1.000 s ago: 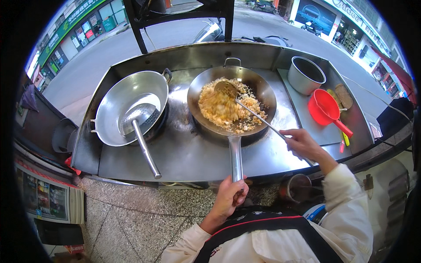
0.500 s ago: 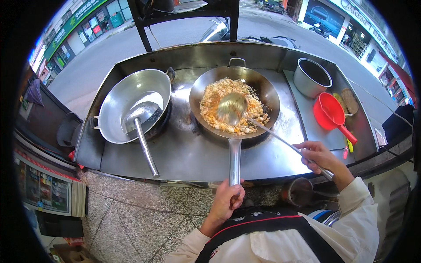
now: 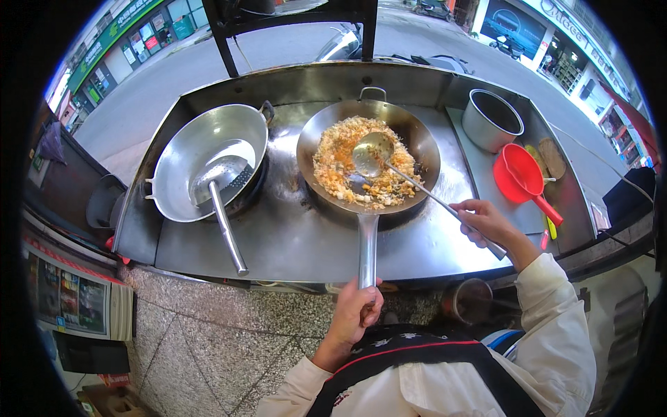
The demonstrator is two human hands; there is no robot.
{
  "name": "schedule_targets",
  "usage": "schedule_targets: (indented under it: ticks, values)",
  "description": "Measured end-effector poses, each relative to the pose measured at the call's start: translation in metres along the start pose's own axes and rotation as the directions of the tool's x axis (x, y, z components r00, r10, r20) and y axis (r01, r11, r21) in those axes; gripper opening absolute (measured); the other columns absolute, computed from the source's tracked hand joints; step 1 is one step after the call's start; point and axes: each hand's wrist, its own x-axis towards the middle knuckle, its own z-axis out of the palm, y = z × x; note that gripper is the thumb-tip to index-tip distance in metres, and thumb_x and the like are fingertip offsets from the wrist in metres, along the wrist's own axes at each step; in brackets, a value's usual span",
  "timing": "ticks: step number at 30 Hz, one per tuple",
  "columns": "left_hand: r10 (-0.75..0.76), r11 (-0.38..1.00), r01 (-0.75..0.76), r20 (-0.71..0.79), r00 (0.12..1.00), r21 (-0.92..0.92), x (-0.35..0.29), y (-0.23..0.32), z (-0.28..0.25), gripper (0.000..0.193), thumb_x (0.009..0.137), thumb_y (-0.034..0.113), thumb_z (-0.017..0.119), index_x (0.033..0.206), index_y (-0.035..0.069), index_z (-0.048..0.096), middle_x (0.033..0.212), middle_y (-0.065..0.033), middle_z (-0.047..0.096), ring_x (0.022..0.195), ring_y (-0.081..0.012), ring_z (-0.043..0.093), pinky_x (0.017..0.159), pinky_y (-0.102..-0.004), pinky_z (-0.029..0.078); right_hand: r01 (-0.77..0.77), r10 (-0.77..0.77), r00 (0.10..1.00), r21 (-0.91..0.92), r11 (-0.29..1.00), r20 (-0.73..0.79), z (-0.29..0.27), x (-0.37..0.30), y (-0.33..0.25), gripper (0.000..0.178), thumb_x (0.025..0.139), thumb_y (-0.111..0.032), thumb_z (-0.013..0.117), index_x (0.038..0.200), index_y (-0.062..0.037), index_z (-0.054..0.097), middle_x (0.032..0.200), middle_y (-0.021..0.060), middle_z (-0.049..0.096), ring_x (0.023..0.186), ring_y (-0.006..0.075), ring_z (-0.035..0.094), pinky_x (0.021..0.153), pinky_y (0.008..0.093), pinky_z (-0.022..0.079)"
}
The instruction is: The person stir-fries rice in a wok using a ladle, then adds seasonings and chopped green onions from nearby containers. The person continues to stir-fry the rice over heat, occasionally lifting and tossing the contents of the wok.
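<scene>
My left hand [image 3: 356, 308] is wrapped round the end of the steel handle of a wok [image 3: 319, 128] in the middle of the stove. Fried rice [image 3: 333, 158], orange-tinged with small pale bits, fills much of its bowl. In my right hand [image 3: 484, 224] I grip the long handle of a ladle [image 3: 374, 153], held at a slant from the right. The ladle's bowl rests in or just over the rice; whether it touches the wok's bottom cannot be seen. A dark patch of bare metal shows among the grains.
Left of the wok stands a wide two-handled pan [image 3: 182, 156] with a perforated skimmer [image 3: 224, 226] leaning in it. At right are a metal pot [image 3: 475, 132], a red plastic dipper [image 3: 515, 182] and a brush-like brown item [image 3: 552, 158]. The steel stove [image 3: 306, 250] has a raised back rim.
The ladle has moved slightly up and right through the rice, and its bowl has turned. My right hand has shifted left and up. The rice lies differently; my left hand keeps the wok handle.
</scene>
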Motion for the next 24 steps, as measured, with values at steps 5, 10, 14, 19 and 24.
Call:
schedule_targets:
  ticks: [5, 10, 14, 19, 24]
  values:
    - [-0.024, 1.000, 0.024, 0.005, 1.000, -0.018, 0.000, 0.001, 0.000, 0.029, 0.085, 0.016, 0.052, 0.108, 0.001, 0.044, 0.066, -0.0045, 0.048, 0.044, -0.0071, 0.037, 0.037, -0.0199, 0.027, -0.250, 0.250, 0.968, 0.067, 0.966, 0.000, 0.005, -0.024, -0.012, 0.032, 0.091, -0.012, 0.051, 0.121, -0.0037, 0.053, 0.063, 0.0026, 0.054, 0.038, 0.0059, 0.044, 0.030, 0.0211, 0.032]
    - [-0.022, 1.000, 0.022, 0.003, 1.000, 0.013, 0.001, 0.002, 0.001, 0.029, 0.085, 0.016, 0.051, 0.109, 0.001, 0.044, 0.066, -0.0051, 0.048, 0.044, -0.0073, 0.036, 0.038, -0.0198, 0.028, 0.089, -0.094, 0.995, -0.093, 0.992, -0.044, -0.010, 0.000, 0.018, 0.033, 0.092, -0.016, 0.051, 0.122, -0.0027, 0.052, 0.063, 0.0017, 0.053, 0.040, 0.0067, 0.044, 0.033, 0.0222, 0.036]
    - [-0.041, 0.999, 0.041, -0.007, 0.999, 0.019, 0.000, 0.002, 0.000, 0.030, 0.085, 0.016, 0.051, 0.109, 0.001, 0.044, 0.065, -0.0054, 0.048, 0.043, -0.0073, 0.036, 0.038, -0.0200, 0.028, 0.097, -0.233, 0.917, -0.386, 0.918, -0.323, -0.017, 0.033, 0.042, 0.031, 0.093, -0.016, 0.050, 0.122, -0.0063, 0.054, 0.062, 0.0012, 0.050, 0.041, 0.0083, 0.043, 0.034, 0.0233, 0.037]
    - [-0.038, 0.999, 0.038, 0.007, 0.999, 0.017, 0.000, 0.002, -0.001, 0.030, 0.085, 0.016, 0.051, 0.110, 0.000, 0.044, 0.066, -0.0056, 0.048, 0.043, -0.0076, 0.036, 0.039, -0.0202, 0.028, 0.183, -0.186, 0.972, -0.033, 0.983, -0.144, 0.017, 0.051, 0.031, 0.029, 0.092, -0.016, 0.050, 0.119, -0.0063, 0.054, 0.061, 0.0004, 0.049, 0.043, 0.0081, 0.044, 0.034, 0.0230, 0.037]
    - [-0.045, 0.999, 0.045, -0.020, 0.999, 0.023, -0.001, 0.003, -0.001, 0.031, 0.085, 0.016, 0.051, 0.111, 0.000, 0.044, 0.066, -0.0058, 0.048, 0.043, -0.0079, 0.036, 0.039, -0.0201, 0.029, 0.178, -0.181, 0.982, -0.058, 0.982, -0.053, 0.015, 0.055, 0.011, 0.033, 0.092, -0.013, 0.049, 0.124, -0.0037, 0.052, 0.062, 0.0010, 0.051, 0.043, 0.0062, 0.046, 0.034, 0.0221, 0.039]
